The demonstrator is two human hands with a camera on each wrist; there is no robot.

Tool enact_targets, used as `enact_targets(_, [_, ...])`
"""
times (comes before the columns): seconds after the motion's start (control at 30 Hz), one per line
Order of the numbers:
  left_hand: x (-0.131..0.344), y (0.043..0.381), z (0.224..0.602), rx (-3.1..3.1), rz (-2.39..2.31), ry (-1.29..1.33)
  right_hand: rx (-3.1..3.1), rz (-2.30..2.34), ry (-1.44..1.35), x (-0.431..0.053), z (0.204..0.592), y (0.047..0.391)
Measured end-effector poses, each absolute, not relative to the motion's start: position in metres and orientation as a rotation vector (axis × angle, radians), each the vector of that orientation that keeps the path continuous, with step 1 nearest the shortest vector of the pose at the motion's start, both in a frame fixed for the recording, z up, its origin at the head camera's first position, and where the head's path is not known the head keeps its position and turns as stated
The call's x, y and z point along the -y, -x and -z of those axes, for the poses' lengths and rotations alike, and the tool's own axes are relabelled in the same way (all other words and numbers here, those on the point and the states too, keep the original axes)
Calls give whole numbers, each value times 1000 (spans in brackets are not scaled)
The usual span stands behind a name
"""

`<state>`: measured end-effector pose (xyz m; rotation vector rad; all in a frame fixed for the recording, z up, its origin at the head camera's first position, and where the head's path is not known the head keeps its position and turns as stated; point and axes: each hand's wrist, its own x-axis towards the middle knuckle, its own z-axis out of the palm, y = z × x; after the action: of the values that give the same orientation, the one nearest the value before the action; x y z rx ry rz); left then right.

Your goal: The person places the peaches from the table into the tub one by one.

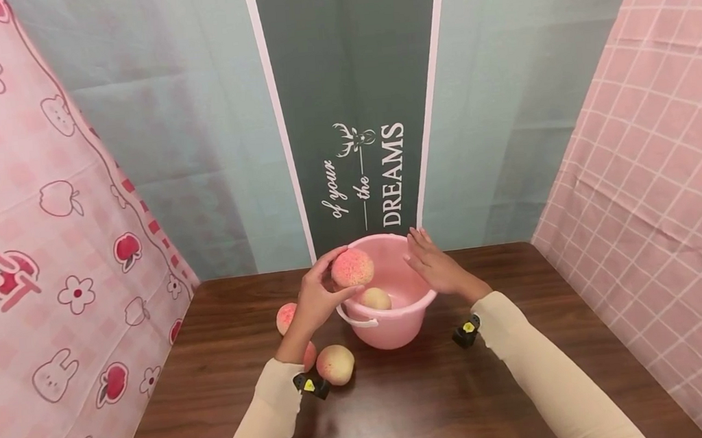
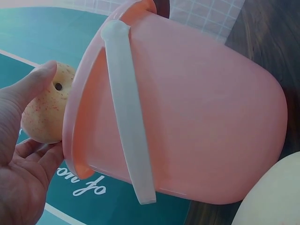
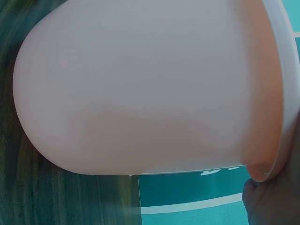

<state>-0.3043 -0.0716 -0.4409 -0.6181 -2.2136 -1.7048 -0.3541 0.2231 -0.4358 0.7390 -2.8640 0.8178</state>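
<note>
A pink bucket (image 1: 390, 329) with a white handle (image 2: 129, 112) stands upright on the table. Over the left side of its mouth my left hand (image 1: 320, 293) holds a pink-and-yellow peach (image 1: 353, 268) between thumb and fingers. The left wrist view shows that peach (image 2: 49, 108) beside the bucket's rim, a small dark hole in its surface. Inside the bucket lies a pale yellow peach (image 1: 375, 299). My right hand (image 1: 435, 265) rests on the bucket's right rim, its fingers extended. In the right wrist view only a little of the right hand (image 3: 269, 201) shows.
Left of the bucket, a yellowish peach (image 1: 336, 365) lies on the dark wooden table (image 1: 391, 408). Another peach (image 1: 286, 318) and one more (image 1: 309, 355) are partly hidden by the left arm. Patterned cloths hang at the back and on both sides.
</note>
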Motion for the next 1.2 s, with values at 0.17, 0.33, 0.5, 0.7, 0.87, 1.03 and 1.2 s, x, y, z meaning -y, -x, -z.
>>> enact_targets(0.17, [72,304,442,2236,1665,617,2874,-810,-732,-222,436,355])
enact_targets(0.33, [70,304,440,2262,1568,659,2877,-800,-720,-222,437,356])
enact_targets(0.5, [69,304,440,2252,1544,689,2882,-808,-720,-222,436,356])
enact_targets(0.7, [69,304,442,2225,1591,702,2880,-812,-718,-223,437,356])
enact_targets(0.87, [68,305,444,2219,1597,707,2879,-831,-698,-224,438,356])
enact_targets(1.03, [68,305,445,2224,1604,703,2882,-822,-696,-223,438,357])
enact_targets(1.2, [69,305,445,2172,1689,716,2885,-818,-706,-223,436,356])
